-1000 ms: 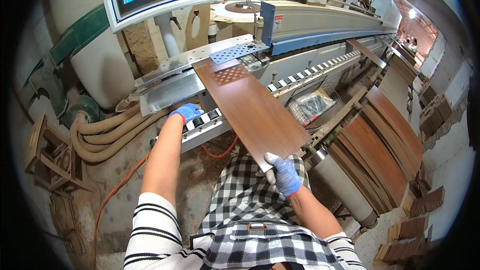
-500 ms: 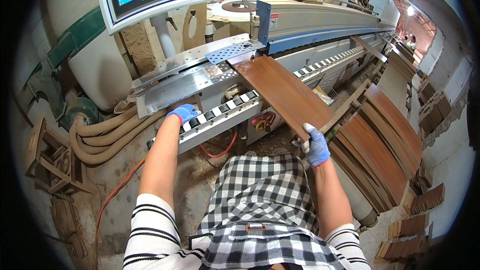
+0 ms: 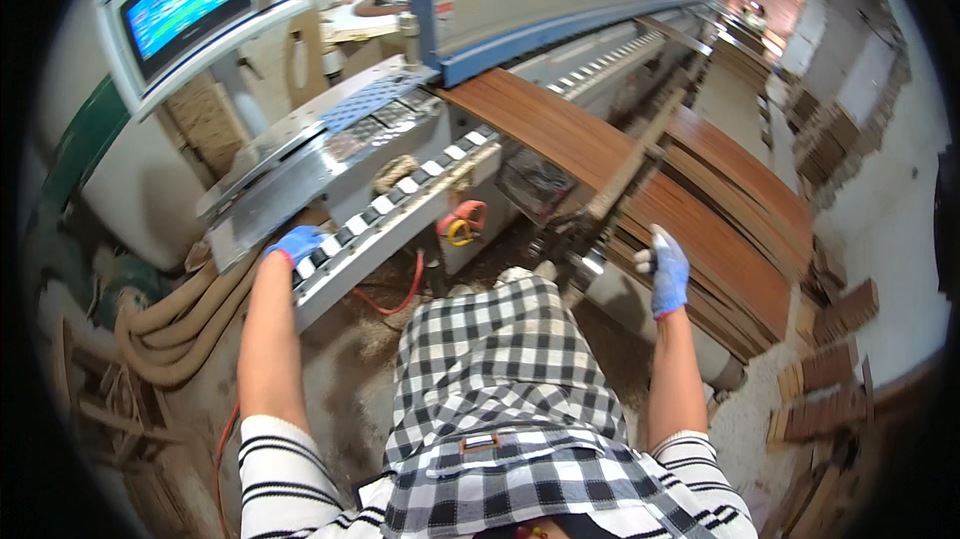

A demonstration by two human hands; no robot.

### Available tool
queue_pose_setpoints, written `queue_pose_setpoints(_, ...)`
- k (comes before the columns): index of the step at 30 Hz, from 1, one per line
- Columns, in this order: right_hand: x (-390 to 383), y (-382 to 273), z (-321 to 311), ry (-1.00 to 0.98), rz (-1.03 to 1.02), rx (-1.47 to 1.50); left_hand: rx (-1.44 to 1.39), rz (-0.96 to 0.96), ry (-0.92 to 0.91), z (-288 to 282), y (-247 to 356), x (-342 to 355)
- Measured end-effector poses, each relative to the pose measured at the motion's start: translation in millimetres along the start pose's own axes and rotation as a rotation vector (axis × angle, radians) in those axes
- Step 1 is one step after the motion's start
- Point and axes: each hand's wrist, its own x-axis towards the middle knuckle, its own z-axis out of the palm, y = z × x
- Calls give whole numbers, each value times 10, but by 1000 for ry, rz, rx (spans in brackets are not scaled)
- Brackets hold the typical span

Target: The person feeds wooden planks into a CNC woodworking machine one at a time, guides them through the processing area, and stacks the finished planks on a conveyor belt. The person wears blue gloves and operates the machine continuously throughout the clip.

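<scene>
- Fingers (image 3: 657,239) of right hand (image 3: 667,273): parted, one stretched out from the others, pinching nothing; blue-and-white work glove worn.
- Left hand (image 3: 299,242), also gloved in blue: on the near left end of the roller rail (image 3: 388,203), with its black and white rollers. Cannot tell whether its fingers are spread or closed round the edge.
- Brown wood-grain panel (image 3: 540,117): lies slantwise at the machine, one corner by the blue end of the long beam (image 3: 575,14); its opposite end reaches a wooden bar (image 3: 632,171). Right hand apart from it.
- Stacked panels (image 3: 715,244): just beyond the right hand, similar brown faces.
- Perforated blue plate (image 3: 362,107): left of the beam.
- Touchscreen panel (image 3: 186,1): upper left, lit, blurred.
- Checked apron (image 3: 500,359): below, between the forearms.
</scene>
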Motion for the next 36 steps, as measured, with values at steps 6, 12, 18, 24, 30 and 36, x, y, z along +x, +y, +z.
queue_pose_setpoints(6,-382,52,-2094,774,-217,-316,-207,5,61,61,-215,91)
queue_pose_setpoints(12,-453,0,-2819,874,-51,-274,-212,-29,47,42,-170,126)
queue_pose_setpoints(18,-450,349,-2905,952,-311,-293,-271,-51,13,30,-88,98)
queue_pose_setpoints(24,-976,325,-2440,518,-14,492,-184,-37,43,58,-180,79)
queue_pose_setpoints(30,-1242,37,-1676,228,293,492,-201,-71,1,93,-263,152)
queue_pose_setpoints(36,-1316,175,-1405,-36,200,490,-126,-57,-4,55,-152,74)
